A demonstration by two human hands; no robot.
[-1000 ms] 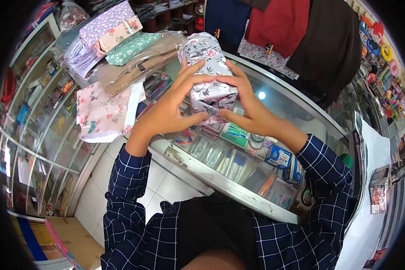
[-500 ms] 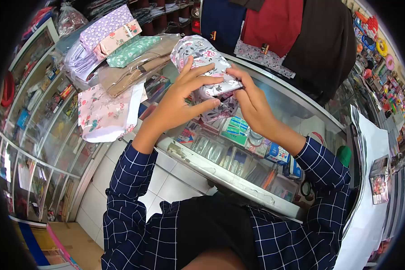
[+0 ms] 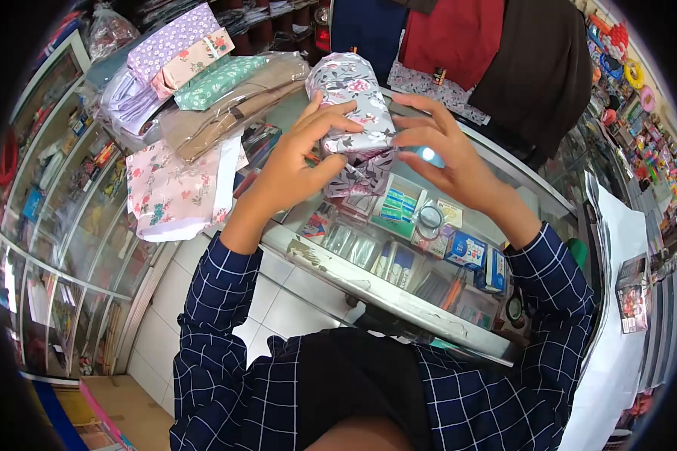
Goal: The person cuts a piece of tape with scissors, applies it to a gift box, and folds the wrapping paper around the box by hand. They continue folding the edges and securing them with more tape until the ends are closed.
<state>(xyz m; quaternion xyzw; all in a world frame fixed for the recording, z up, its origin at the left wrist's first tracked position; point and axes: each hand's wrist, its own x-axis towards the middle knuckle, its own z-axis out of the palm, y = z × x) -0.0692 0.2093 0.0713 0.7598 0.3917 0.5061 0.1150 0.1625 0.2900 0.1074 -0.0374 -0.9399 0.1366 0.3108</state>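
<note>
A folded grey floral cloth (image 3: pixel 357 94) with pink flowers lies as a thick bundle on the glass counter, its loose lower fold bunched toward me. My left hand (image 3: pixel 297 161) grips it from the left, fingers curved over the top and thumb at the lower fold. To the right, my right hand (image 3: pixel 447 154) has its fingers spread, tips close by the bundle's edge. A pink floral cloth with a white border (image 3: pixel 177 184) rests left of my left wrist. Beyond that is a pile with a green floral cloth (image 3: pixel 222 81) and a plastic-wrapped brown garment (image 3: pixel 203 124).
Under the counter glass (image 3: pixel 459 199) are small boxes, including a blue box (image 3: pixel 465 249), and a roll of tape (image 3: pixel 431 218). Dark red cloth (image 3: pixel 455 45) hangs along the far edge. Glass shelves (image 3: pixel 75 225) stand at left, white paper sheets (image 3: pixel 617 248) at right.
My right hand has let go of the floral cloth and moved right, its fingers spreading. The bundle now looks straighter and smoother, with my left hand still on it.
</note>
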